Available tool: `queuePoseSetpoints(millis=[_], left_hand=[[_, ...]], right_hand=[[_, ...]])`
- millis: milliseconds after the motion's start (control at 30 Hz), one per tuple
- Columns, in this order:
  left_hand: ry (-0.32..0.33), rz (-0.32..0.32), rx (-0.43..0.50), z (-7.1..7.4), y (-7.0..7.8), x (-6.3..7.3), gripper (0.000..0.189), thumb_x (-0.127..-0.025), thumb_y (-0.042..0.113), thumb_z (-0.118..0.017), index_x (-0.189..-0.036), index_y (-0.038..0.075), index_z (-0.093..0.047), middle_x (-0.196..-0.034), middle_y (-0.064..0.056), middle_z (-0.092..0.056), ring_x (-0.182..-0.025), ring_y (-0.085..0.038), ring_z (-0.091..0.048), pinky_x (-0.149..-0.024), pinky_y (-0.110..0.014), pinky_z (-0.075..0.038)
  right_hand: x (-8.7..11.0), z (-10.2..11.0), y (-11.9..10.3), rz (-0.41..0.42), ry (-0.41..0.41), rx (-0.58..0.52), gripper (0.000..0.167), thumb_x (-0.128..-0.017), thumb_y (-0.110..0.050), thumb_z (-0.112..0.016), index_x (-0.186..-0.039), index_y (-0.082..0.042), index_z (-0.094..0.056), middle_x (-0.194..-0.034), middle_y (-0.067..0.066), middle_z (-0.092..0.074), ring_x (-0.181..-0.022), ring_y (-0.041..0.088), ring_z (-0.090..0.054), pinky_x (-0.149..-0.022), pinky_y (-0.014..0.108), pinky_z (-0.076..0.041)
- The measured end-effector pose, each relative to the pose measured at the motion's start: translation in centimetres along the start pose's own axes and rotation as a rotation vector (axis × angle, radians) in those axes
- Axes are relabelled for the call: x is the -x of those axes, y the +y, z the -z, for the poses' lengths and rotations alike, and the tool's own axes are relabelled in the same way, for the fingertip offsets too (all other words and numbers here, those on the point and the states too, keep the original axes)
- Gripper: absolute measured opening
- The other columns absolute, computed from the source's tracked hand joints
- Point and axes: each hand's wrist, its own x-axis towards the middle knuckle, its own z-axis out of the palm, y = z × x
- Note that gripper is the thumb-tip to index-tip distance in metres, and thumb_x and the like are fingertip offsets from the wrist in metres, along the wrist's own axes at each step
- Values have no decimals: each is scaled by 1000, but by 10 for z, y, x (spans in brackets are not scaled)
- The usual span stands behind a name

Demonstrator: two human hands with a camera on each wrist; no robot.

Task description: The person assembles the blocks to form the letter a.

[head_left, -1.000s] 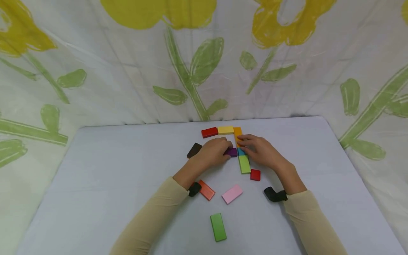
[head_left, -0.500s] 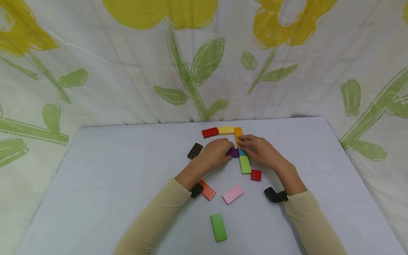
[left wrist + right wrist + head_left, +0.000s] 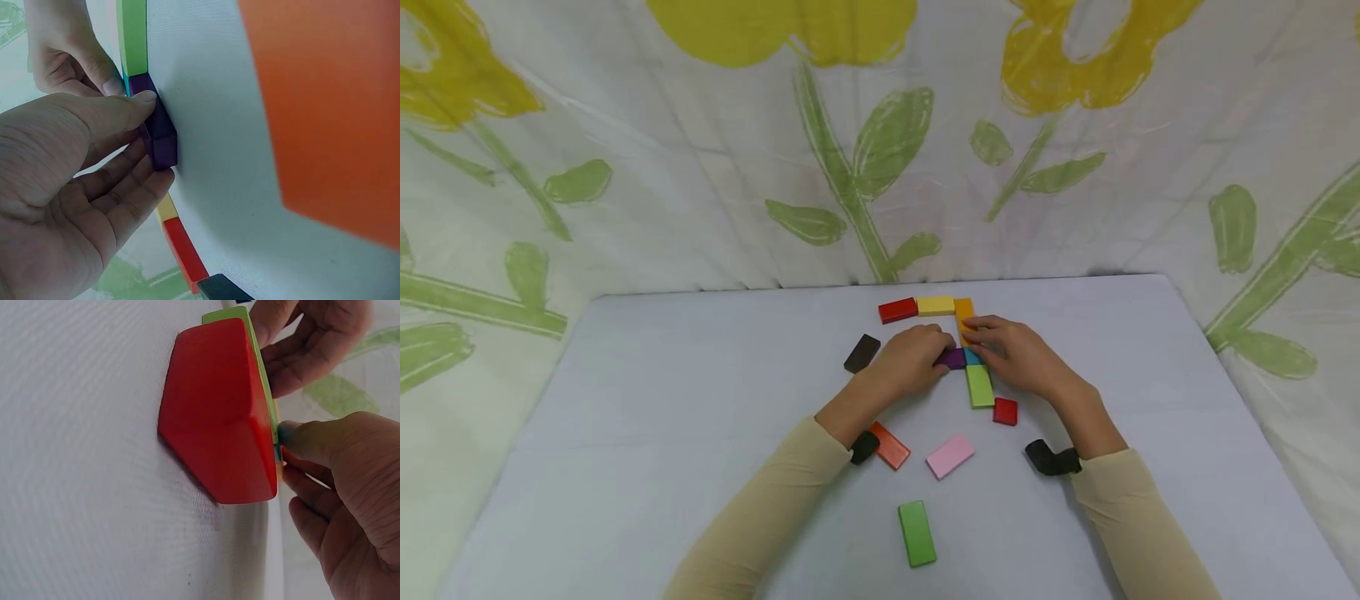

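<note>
In the head view my left hand (image 3: 913,360) pinches a purple block (image 3: 953,358) between thumb and fingers. The left wrist view shows my thumb on the purple block (image 3: 161,128) and my fingertips along its other side. The block's end meets a small blue block (image 3: 973,356). My right hand (image 3: 1015,357) reaches in from the right, its fairly straight fingers touching an orange block (image 3: 964,313) and its thumb at the blue block, partly covering both. A light green block (image 3: 980,387) continues the column downward. A small red block (image 3: 1005,412) sits at its lower right corner.
At the table's far side, a long red block (image 3: 898,311) and a yellow block (image 3: 936,306) lead to the orange one. A dark brown block (image 3: 862,353), coral block (image 3: 891,446), pink block (image 3: 951,457) and green block (image 3: 917,533) lie loose. A flower-printed curtain (image 3: 700,208) hangs behind.
The purple block has slid slightly right with my left hand, up against the blue block. The right hand stays in place; the whole head view shifts a little.
</note>
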Motion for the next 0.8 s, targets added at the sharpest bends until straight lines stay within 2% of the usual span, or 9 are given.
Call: queuePoseSetpoints(millis=[200,400,567,800], left_hand=[[-4,0,-2,0,0,0,35,-104,26,-69,-135,10,-70,-123,-5,-72,-108,-18,-65,-100,-31,-57],[-4,27,17,2,-1,5,46,-104,32,-69,-144,10,-65,-132,-6,-69,-114,-19,-65,-103,-33,-58],[46,37,30,4,-5,15,47,-104,35,-68,-144,12,-65,-135,-7,-69,-117,-20,-67,-105,-37,-58],[72,72,23,5,-14,30,47,-103,36,-69,-144,12,-66,-141,-7,-68,-128,-22,-66,-108,-40,-58]], right_hand=[[0,1,1,-1,6,-15,36,-103,-10,-67,-139,-5,-69,-153,14,-62,-147,39,-53,-119,58,-46],[0,0,1,6,4,-21,37,-103,-11,-68,-139,-5,-69,-152,15,-63,-147,39,-54,-119,58,-46],[0,-1,2,15,10,-18,37,-103,-11,-68,-139,-5,-69,-152,15,-63,-146,39,-54,-119,58,-46],[0,-2,2,8,14,-12,36,-103,-11,-68,-139,-5,-69,-152,14,-63,-146,39,-54,-120,58,-46]])
